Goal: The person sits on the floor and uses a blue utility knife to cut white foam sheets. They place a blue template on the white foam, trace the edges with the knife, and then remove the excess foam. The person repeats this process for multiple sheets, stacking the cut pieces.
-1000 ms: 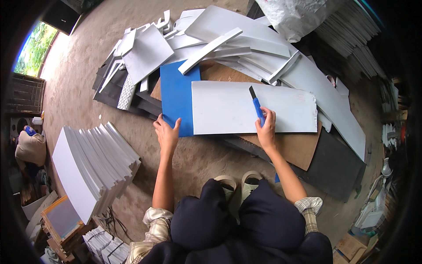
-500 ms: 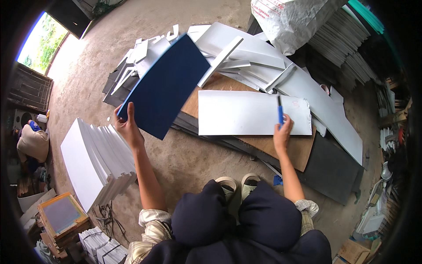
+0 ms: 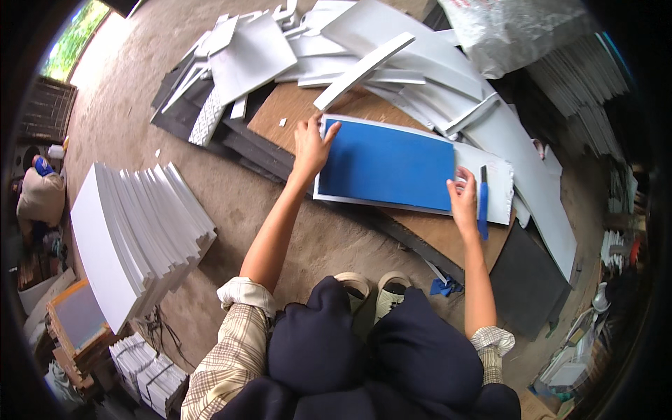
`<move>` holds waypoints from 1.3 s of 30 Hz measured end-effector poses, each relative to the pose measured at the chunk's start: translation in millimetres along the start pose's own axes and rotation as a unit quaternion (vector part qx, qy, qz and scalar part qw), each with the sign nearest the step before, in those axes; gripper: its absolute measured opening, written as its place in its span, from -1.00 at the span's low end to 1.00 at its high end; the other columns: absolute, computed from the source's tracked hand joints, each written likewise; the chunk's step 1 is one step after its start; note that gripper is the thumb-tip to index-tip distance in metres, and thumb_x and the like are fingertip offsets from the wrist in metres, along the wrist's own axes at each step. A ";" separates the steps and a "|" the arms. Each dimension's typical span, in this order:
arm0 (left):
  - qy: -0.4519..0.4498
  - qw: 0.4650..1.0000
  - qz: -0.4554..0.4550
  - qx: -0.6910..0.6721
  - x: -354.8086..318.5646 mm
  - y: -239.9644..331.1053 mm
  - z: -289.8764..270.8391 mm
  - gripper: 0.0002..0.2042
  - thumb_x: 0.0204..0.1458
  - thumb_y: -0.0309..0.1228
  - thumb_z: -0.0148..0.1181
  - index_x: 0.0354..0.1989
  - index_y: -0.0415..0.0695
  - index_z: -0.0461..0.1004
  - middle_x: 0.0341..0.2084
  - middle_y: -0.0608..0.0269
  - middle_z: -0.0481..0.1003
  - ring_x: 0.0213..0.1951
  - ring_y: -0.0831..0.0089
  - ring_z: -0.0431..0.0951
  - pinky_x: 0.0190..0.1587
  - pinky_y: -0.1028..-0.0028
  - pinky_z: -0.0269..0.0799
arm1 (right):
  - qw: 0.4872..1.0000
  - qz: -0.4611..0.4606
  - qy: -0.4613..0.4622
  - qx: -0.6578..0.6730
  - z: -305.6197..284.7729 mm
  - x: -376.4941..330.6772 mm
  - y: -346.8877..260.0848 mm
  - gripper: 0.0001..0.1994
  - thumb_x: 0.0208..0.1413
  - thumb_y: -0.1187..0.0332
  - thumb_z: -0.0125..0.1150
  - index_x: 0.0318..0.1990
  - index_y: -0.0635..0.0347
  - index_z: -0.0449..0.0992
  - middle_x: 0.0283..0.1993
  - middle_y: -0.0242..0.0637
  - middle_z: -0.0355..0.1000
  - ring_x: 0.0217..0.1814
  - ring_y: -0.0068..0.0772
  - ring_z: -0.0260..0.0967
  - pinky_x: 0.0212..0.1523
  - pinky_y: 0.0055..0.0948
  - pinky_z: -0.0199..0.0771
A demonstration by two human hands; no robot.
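Observation:
A blue rectangular panel (image 3: 392, 164) lies over a longer white foam board (image 3: 498, 189), roughly lined up with its left end. My left hand (image 3: 313, 147) grips the panel's left edge, thumb on top. My right hand (image 3: 463, 199) is at the panel's right edge, fingers curled. A blue utility knife (image 3: 483, 203) with a dark tip lies along the outer side of that hand, seemingly held by the outer fingers, whose grip is partly hidden. The white board rests on a brown wooden board (image 3: 448, 234).
White foam offcuts (image 3: 259, 56) are heaped beyond the board. A stack of white sheets (image 3: 133, 238) stands at the left. Dark sheets (image 3: 528, 280) lie under the wooden board. A framed screen (image 3: 77, 318) and tied bundles (image 3: 147, 374) sit at lower left. A whitish sack (image 3: 514, 31) is at upper right.
The blue panel has come down from the raised left side onto the white board. My left hand moved right with it, and my right hand, with the knife, moved to the panel's right edge.

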State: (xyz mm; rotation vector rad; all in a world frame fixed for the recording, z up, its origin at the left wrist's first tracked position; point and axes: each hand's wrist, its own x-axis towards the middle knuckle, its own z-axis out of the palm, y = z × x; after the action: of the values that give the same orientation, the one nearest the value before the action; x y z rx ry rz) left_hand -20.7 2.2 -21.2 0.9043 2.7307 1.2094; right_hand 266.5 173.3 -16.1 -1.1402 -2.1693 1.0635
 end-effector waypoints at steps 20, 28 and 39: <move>-0.174 0.965 -0.039 -0.192 -36.8 -21.6 -46.7 -0.62 -0.21 -0.56 0.24 -0.11 -0.23 0.43 -0.14 0.08 0.43 -0.21 0.33 0.52 -0.15 0.47 0.48 | 0.994 0.082 -0.076 0.010 0.6 13.6 -11.7 -0.40 -0.17 0.55 0.24 0.09 0.20 0.16 -0.03 -0.17 0.25 -0.15 -0.45 0.28 -0.15 -0.50 0.38; -0.188 0.960 -0.058 -0.201 -40.1 -21.1 -49.9 -0.62 -0.20 -0.61 0.21 -0.10 -0.24 0.42 -0.12 0.09 0.42 -0.17 0.34 0.50 -0.11 0.49 0.47 | 0.990 0.099 -0.088 0.042 -3.6 11.7 -14.5 -0.37 -0.19 0.56 0.25 0.12 0.11 0.16 -0.06 -0.16 0.22 -0.11 -0.41 0.26 -0.11 -0.47 0.34; -0.193 0.958 -0.069 -0.202 -42.9 -20.8 -50.9 -0.61 -0.18 -0.67 0.16 -0.08 -0.24 0.40 -0.10 0.11 0.41 -0.14 0.36 0.48 -0.08 0.50 0.47 | 0.988 0.096 -0.114 0.032 -5.6 12.7 -13.7 -0.36 -0.20 0.56 0.26 0.12 0.10 0.17 -0.08 -0.16 0.23 -0.07 -0.37 0.25 -0.06 -0.44 0.32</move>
State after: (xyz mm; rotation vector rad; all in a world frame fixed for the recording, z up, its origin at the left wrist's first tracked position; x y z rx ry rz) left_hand -7.7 -65.1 -8.7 0.7837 2.1013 1.3285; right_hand 256.9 181.4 -1.1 -1.2718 -2.2114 1.3983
